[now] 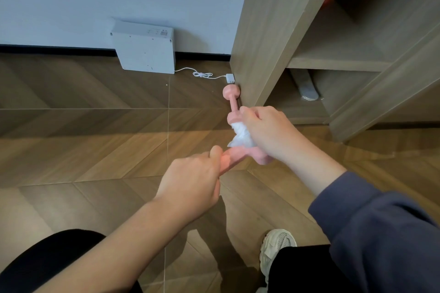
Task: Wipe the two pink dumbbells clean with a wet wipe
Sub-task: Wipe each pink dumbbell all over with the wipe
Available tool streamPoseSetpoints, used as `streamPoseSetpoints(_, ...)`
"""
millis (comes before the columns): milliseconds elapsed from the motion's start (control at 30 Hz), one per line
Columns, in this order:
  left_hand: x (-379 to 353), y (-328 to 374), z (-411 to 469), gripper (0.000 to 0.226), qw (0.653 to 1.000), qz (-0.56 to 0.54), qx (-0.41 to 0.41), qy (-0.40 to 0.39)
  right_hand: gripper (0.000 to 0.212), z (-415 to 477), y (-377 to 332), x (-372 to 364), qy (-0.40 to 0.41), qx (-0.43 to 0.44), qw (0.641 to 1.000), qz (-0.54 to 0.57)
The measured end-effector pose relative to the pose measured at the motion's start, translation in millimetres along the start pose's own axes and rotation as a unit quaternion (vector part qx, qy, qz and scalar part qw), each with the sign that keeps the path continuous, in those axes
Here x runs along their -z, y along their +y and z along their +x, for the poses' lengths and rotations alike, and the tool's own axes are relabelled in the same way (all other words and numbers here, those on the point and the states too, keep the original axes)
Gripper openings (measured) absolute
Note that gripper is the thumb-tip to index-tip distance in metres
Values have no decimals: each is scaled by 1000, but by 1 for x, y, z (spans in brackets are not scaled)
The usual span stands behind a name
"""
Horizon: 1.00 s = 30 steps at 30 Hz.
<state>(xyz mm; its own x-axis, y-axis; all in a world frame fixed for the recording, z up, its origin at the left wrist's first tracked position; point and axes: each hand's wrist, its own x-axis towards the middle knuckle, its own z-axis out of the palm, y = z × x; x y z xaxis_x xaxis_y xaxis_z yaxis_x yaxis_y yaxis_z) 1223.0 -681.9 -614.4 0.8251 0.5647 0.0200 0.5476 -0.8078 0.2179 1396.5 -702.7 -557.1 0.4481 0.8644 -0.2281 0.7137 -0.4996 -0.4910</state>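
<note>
One pink dumbbell lies on the wooden floor against the foot of the shelf unit, its far head near a white plug. A second pink dumbbell is held above the floor: my left hand grips its near end, with the thumb lying along the handle. My right hand holds a crumpled white wet wipe pressed against the far head of that held dumbbell. The near head is hidden inside my left hand, and my right hand covers part of the far head.
A wooden shelf unit rises on the right with open compartments. A white box leans on the wall, and its cable runs to a plug. My shoe and knees are at the bottom.
</note>
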Motion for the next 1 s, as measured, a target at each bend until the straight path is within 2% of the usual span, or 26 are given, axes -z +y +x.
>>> streamPoseSetpoints(133,2,-5,4,14,1000,9,-19,-2,31,10,9,12,-103,-139,973,150)
streamPoseSetpoints(167,2,-6,4,18,1000,6,-18,-5,35,9,11,15,-109,-163,959,203)
streamPoseSetpoints(267,3,-11,6,24,1000,-12,-9,4,68,3,22,13,-124,-185,924,312)
streamPoseSetpoints(300,3,-11,6,23,1000,-22,-3,4,68,3,25,10,-123,-187,913,340)
streamPoseSetpoints(367,0,-12,6,17,999,-51,18,-5,52,3,25,-1,-114,-193,901,372)
streamPoseSetpoints(467,-7,-10,8,15,983,-166,74,-38,40,1,18,-8,-102,-157,919,348)
streamPoseSetpoints(567,-7,-7,12,16,939,-314,136,-43,32,-2,8,-1,-91,-122,924,352)
streamPoseSetpoints(633,-4,-5,15,19,911,-379,162,-24,25,-8,7,5,-120,-74,922,361)
streamPoseSetpoints(700,1,-5,16,16,866,-462,190,-21,26,-17,6,9,-130,-11,925,357)
streamPoseSetpoints(767,4,-3,15,12,800,-559,215,-29,25,-23,4,6,-65,49,939,335)
streamPoseSetpoints(833,8,-1,14,10,753,-616,227,-35,23,-26,1,4,22,80,944,318)
streamPoseSetpoints(933,13,6,13,11,713,-665,215,-48,16,-27,1,5,121,107,933,323)
streamPoseSetpoints(1000,15,11,11,11,705,-675,210,-55,17,-29,-1,5,165,137,918,333)
